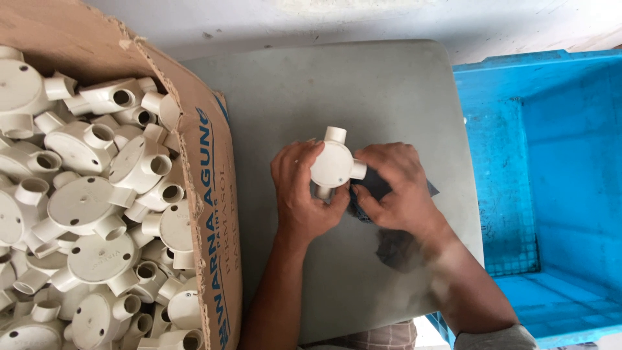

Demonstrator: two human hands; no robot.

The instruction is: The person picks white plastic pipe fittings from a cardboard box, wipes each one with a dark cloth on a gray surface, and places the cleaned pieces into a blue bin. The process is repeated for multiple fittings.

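We observed both hands over the middle of the grey counter point(389, 84), working on one cream plastic junction box point(333, 163), a round conduit fitting with short tubular outlets. The left hand point(299, 194) was clamped on the junction box from its left side, fingers curled around the near edge and thumb on the round face. The right hand point(398, 185) was closed on the box's right outlet, and its fingers also pressed a dark sheet point(382, 188), apparently abrasive paper, against the fitting. The rest of that dark sheet lay on the counter beneath the right wrist; motion blur kept us from telling its exact outline.

At the left of the scene stood an open cardboard carton point(217, 214), its torn flap touching the counter edge. It was heaped with identical cream fittings point(97, 207), lying at all angles. At the right, just beside the counter, stood a blue plastic crate point(557, 162). Pale floor point(324, 19) showed at the far side.
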